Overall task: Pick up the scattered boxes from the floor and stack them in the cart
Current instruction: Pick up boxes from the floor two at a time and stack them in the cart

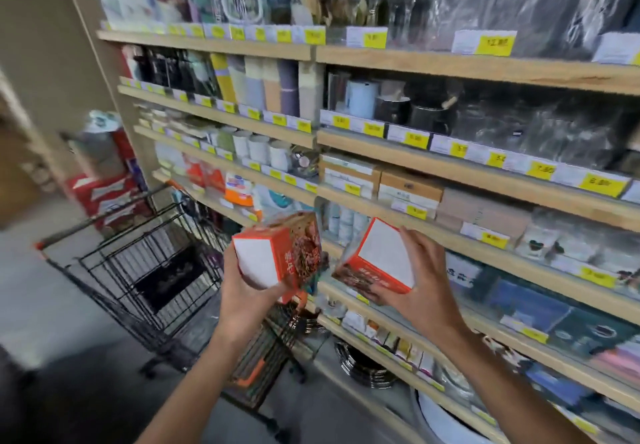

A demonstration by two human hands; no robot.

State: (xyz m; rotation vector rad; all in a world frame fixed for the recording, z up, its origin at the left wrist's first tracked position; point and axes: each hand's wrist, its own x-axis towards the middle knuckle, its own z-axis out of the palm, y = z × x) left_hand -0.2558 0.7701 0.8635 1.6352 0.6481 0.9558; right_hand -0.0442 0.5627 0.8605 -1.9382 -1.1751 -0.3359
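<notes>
Beside the cart, two boxes held up, neither stacked yet.

To the right of the cart, above its near corner, the left hand grasps one orange box from below, fingers curled under it, its white end toward the camera. Further right of the cart, the right hand holds a second orange box, tilted, with fingers wrapped over its far edge and the palm under it. The two boxes sit near each other but apart, in front of the shelves that run along the cart's right side. Both boxes are off the floor, so lifting seems done for these two; placing them in the cart is left. The basket is blurred: something dark lies inside, and I cannot tell whether boxes are already stacked there. What remains on the floor is not shown clearly.
</notes>
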